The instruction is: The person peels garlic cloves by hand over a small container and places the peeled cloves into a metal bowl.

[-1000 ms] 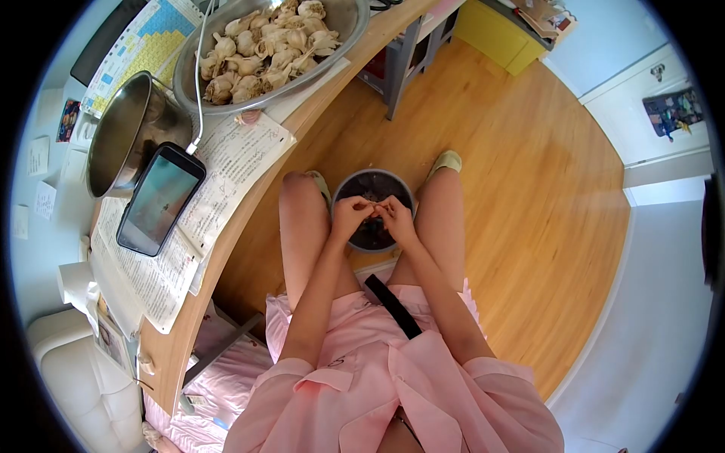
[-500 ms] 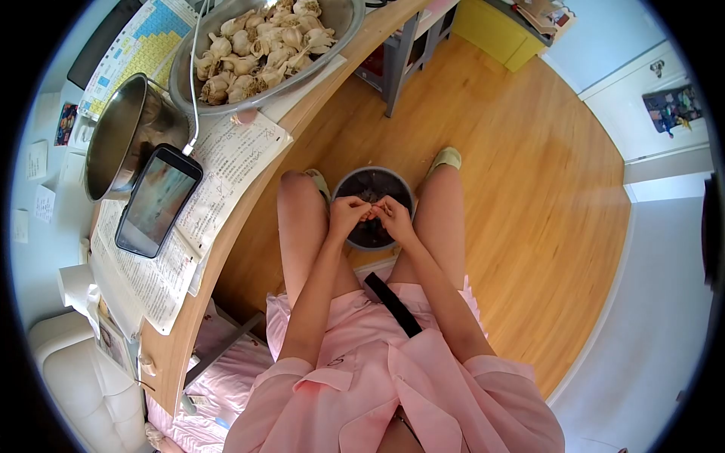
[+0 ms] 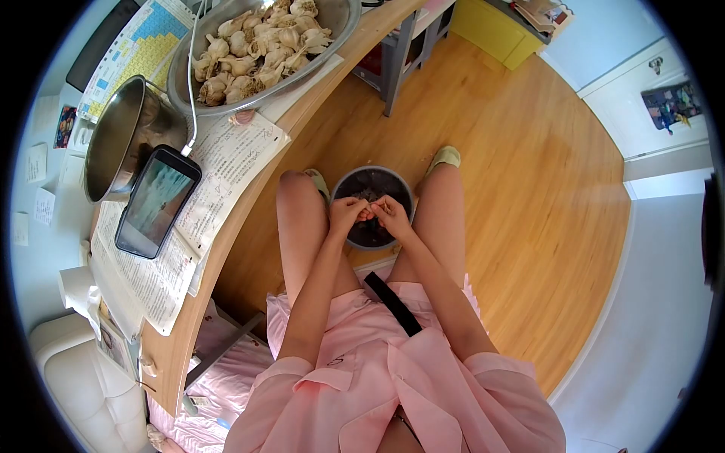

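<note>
My left hand (image 3: 347,215) and my right hand (image 3: 392,214) meet over a round grey bin (image 3: 408,189) on the floor between my feet. The fingers of both hands are pinched together at the tips, around something too small to make out. Dark material lies inside the bin. On the desk to the left, an oval metal basin (image 3: 264,101) holds several garlic bulbs (image 3: 249,49). A deep steel pot (image 3: 124,143) is beside the basin, and a small reddish piece (image 3: 242,117) lies just below the basin's rim.
A phone (image 3: 158,201) with a white cable leans by the pot, above printed sheets (image 3: 226,174) on the wooden desk (image 3: 219,279). A yellow box (image 3: 495,34) and a grey metal frame (image 3: 400,64) stand at the back. At the lower left is a white padded chair (image 3: 91,377).
Both hands stay over the bin, with small shifts of the fingers. The view has moved slightly, and the picture on the phone screen is different.
</note>
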